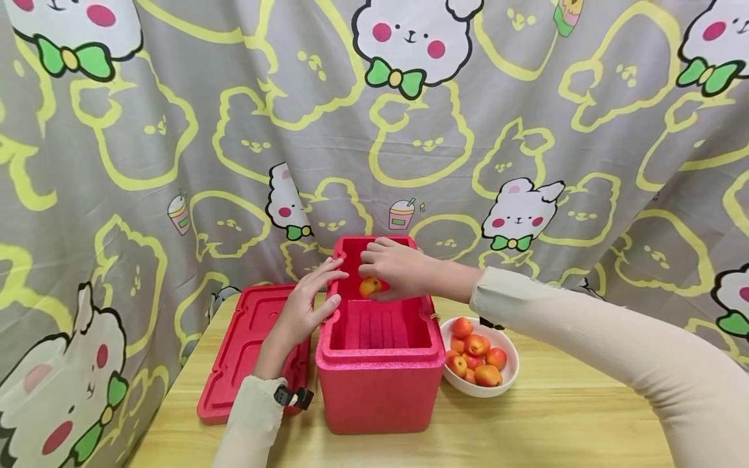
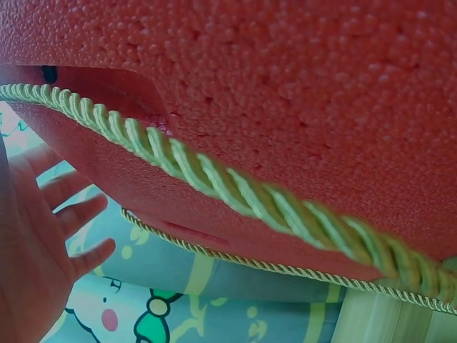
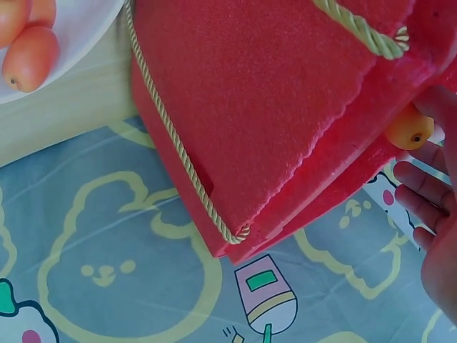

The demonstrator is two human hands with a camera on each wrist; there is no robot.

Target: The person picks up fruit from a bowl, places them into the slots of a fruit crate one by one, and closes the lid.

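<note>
A red foam box (image 1: 383, 400) stands uncovered on the table, its inside partly hidden by my right arm. Over its opening my right hand (image 1: 393, 266) holds an apricot-like orange fruit (image 1: 370, 286) between thumb and fingers; the right wrist view shows that fruit (image 3: 410, 128) close to the box rim. My left hand (image 1: 304, 305) is at the box's left rim with its fingers extended. From the left wrist, the same hand (image 2: 43, 229) appears spread beside the box wall (image 2: 300, 107). To the right, a white bowl (image 1: 510, 364) holds several similar orange-red fruits (image 1: 474, 344).
The red lid (image 1: 219, 383) lies on the wooden table (image 1: 562, 416), left of the box. Twisted gold rope (image 2: 235, 191) runs along the box's sides. Behind the table hangs a grey patterned curtain (image 1: 328, 149).
</note>
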